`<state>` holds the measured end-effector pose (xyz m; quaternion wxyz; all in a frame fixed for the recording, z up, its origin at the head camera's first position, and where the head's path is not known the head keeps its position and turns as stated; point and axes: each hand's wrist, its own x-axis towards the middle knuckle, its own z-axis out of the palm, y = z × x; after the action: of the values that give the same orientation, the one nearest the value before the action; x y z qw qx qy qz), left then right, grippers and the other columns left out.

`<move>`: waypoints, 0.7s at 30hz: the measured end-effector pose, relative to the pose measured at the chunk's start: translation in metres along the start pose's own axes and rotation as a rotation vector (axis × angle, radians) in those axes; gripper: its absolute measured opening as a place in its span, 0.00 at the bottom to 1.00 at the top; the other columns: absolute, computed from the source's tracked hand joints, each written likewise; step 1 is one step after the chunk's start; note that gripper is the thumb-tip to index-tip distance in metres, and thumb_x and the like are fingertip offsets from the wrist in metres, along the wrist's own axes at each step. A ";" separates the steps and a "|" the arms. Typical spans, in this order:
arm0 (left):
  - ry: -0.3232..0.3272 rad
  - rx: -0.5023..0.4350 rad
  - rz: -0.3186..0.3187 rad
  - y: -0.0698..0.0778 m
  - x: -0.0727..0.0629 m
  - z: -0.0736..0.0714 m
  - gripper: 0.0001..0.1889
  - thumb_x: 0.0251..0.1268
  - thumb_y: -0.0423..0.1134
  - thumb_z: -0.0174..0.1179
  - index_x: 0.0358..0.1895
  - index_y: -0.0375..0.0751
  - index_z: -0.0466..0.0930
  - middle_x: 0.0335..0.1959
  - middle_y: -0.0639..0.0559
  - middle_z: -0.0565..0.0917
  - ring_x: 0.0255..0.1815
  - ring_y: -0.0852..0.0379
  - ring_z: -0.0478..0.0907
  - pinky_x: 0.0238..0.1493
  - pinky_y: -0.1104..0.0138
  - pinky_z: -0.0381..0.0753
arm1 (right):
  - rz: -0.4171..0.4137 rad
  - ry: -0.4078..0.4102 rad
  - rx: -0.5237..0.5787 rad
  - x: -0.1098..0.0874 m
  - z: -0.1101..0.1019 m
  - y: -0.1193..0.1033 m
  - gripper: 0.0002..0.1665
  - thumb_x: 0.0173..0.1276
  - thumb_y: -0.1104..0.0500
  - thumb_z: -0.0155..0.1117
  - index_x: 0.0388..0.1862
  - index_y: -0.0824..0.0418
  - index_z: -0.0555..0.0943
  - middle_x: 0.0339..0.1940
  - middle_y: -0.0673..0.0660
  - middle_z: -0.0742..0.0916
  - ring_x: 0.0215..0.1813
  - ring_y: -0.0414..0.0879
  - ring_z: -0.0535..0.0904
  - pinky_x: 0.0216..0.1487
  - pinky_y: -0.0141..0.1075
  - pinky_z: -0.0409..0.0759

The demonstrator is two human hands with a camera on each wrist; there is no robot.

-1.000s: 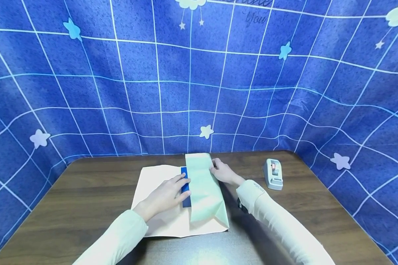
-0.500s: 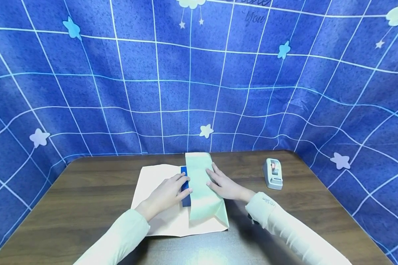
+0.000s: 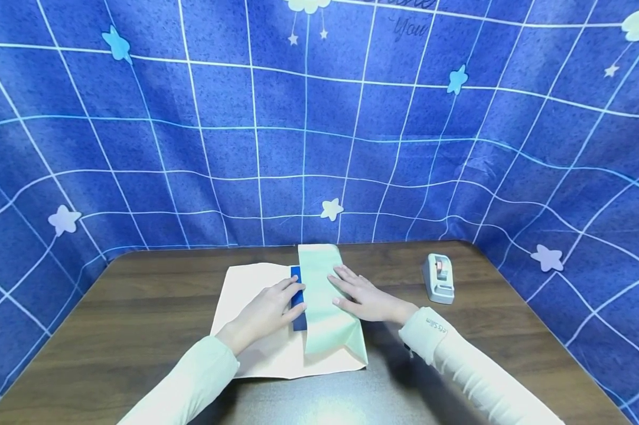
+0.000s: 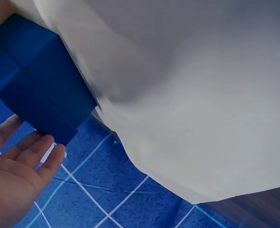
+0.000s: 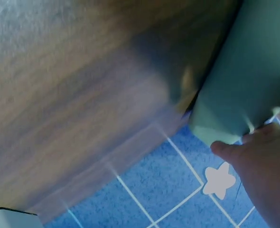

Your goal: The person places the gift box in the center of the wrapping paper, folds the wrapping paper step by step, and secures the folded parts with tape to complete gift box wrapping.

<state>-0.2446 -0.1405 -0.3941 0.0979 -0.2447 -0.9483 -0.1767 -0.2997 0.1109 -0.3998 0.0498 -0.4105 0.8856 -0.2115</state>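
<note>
A blue box (image 3: 300, 322) lies on a sheet of wrapping paper (image 3: 250, 286), white inside and pale green outside. The sheet's right part is folded over the box as a green flap (image 3: 319, 271), leaving a blue strip bare on the left. My left hand (image 3: 266, 307) rests its fingers on that strip, and in the left wrist view its fingertips (image 4: 58, 149) are at the box's edge. With fingers spread, my right hand (image 3: 369, 300) presses on the flap's right side. The right wrist view has the green side (image 5: 249, 71) of the wrapped box, with the thumb beside it.
A pale tape dispenser (image 3: 439, 279) stands to the right on the brown wooden table (image 3: 155, 307). Behind the table hangs a blue curtain (image 3: 277, 153) with white lines and stars. The paper's near right corner (image 3: 357, 348) sticks up in a crease.
My right hand has gone from the flap's far right edge onto its top, with the fingers spreading flat. My left hand has stayed on the box.
</note>
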 end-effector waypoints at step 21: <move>-0.105 0.082 0.051 -0.005 -0.005 -0.005 0.31 0.65 0.57 0.49 0.65 0.40 0.65 0.67 0.37 0.63 0.65 0.42 0.65 0.61 0.50 0.67 | -0.114 0.011 -0.072 -0.006 -0.007 -0.004 0.33 0.71 0.47 0.46 0.69 0.64 0.60 0.73 0.63 0.58 0.74 0.58 0.49 0.69 0.53 0.52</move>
<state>-0.2424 -0.1482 -0.3919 0.0626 -0.2734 -0.9521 -0.1222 -0.2951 0.1159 -0.3925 0.0180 -0.4605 0.8681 -0.1842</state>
